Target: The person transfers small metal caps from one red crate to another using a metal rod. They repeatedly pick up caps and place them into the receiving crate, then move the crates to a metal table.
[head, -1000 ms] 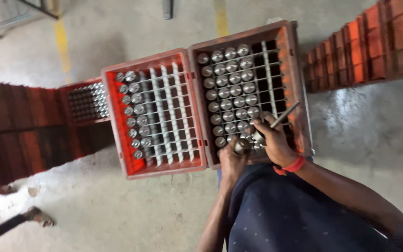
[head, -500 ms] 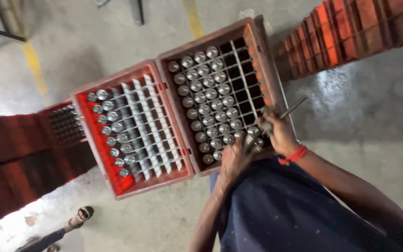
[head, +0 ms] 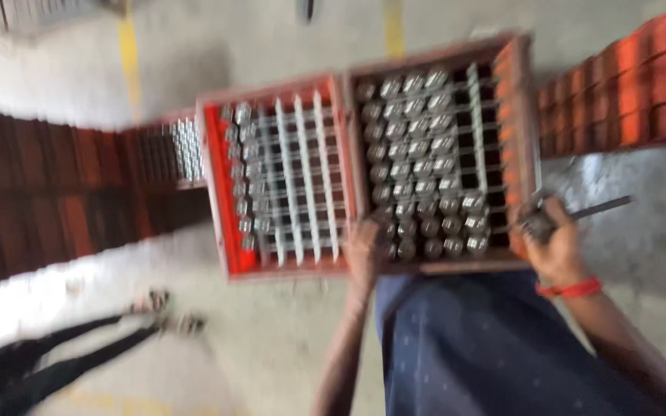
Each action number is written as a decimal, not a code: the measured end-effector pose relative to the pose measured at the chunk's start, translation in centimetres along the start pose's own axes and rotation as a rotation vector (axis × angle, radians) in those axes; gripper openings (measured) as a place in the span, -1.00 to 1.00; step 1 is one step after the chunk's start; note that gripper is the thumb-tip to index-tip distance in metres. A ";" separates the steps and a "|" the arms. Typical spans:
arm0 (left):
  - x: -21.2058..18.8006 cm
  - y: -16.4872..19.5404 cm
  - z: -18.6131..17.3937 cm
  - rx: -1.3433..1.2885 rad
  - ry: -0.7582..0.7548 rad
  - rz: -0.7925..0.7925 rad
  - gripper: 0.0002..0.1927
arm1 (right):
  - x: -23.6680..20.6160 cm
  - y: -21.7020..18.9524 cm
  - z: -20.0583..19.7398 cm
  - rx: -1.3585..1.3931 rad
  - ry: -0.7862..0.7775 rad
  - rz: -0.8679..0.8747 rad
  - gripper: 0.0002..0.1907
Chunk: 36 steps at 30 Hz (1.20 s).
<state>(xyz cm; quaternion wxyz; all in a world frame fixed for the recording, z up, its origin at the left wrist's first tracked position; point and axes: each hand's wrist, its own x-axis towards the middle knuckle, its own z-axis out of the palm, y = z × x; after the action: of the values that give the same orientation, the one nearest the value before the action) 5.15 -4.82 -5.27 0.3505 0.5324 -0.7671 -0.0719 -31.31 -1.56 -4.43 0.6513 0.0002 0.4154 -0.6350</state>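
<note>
Two crates (head: pixel 364 166) sit side by side. The right hand (head: pixel 553 243) has moved off the caps (head: pixel 418 177) to the rim, fingers closed on a rod (head: pixel 599 208). The left hand (head: pixel 364 250) grips the front edge.

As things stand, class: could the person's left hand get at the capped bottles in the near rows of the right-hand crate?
Probably yes. The left hand already rests at the near edge of the right-hand crate, beside the capped bottles in its front rows, and nothing lies over them. The right hand holds a dark rod off to the side. The blur limits certainty.
</note>
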 end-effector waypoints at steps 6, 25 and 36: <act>-5.0 -15.5 -11.6 0.680 0.113 -0.604 -0.50 | -0.9 -1.0 -1.0 0.333 -0.017 0.351 -0.65; -1.8 -4.8 -5.7 -1.213 0.464 -0.968 -0.64 | -1.6 8.8 6.7 -0.460 0.063 0.231 -0.81; 0.3 10.6 1.7 -0.405 -0.555 -0.616 -0.60 | -2.8 8.0 13.6 -0.604 -0.207 -0.155 -0.90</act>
<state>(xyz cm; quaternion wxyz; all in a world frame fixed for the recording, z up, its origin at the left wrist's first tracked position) -4.13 -1.07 -1.28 0.1910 0.6171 -0.6086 -0.4608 -16.89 -4.87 1.82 0.6105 -0.2891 0.5153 -0.5274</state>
